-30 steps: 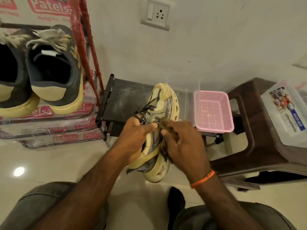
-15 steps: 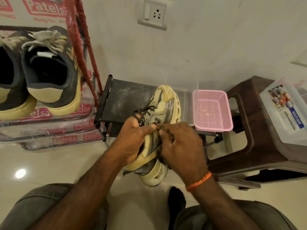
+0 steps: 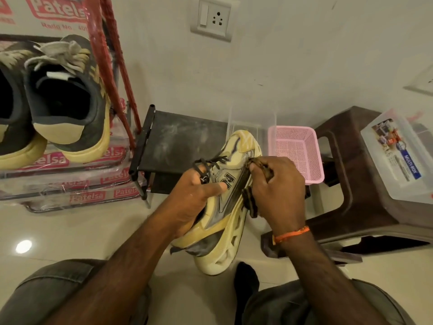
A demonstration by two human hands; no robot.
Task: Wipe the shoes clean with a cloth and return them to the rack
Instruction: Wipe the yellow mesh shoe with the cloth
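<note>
I hold a yellow and grey sneaker [image 3: 230, 221] with black laces in mid-air over the floor, toe pointing away from me. My left hand [image 3: 194, 195] grips its upper, thumb lying across the side by the logo. My right hand [image 3: 278, 191] clutches a dark brown cloth [image 3: 250, 200] and presses it against the sneaker's right side near the sole. Two dark grey sneakers [image 3: 68, 102] with yellow soles stand on the red rack [image 3: 117, 73] at the upper left.
A low black shelf [image 3: 178, 137] stands just beyond the shoe, with a pink mesh basket [image 3: 297, 151] to its right. A brown plastic stool [image 3: 351, 174] carries a clear lidded box [image 3: 398, 156]. My knees fill the bottom edge.
My right hand with the cloth has slid from the middle of the shoe's side towards the toe. The shoe has tipped slightly, showing its logo.
</note>
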